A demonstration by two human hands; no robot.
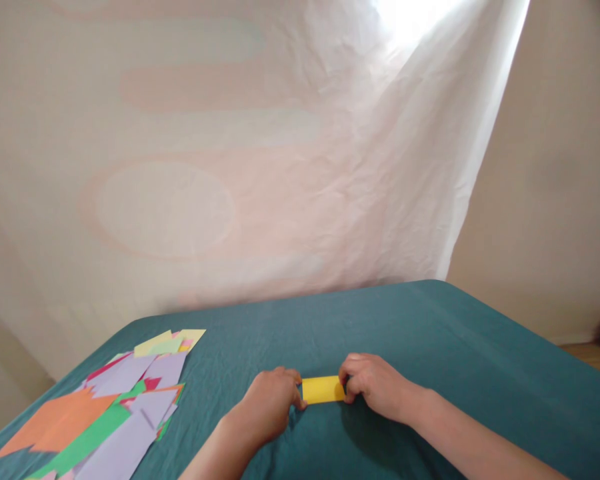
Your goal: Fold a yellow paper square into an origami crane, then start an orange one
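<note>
Toward the near side of the table, well in from its left and right edges, a small yellow paper lies between two bare hands. The left hand has thumb and fingertips closed on its left end; the right hand pinches its right end. It looks flat and oblong, probably feather-light, thin and easily creased, so the short ends seem the best hold. Matt green cloth covers the tabletop, faintly wrinkled. Along the left edge spreads a loose pile of angular paper: lilac, green and orange sheets, then pale yellow pieces nearer the far left corner. Beyond the far edge hangs a creased, pale fabric sheet, brightly lit at the top.
</note>
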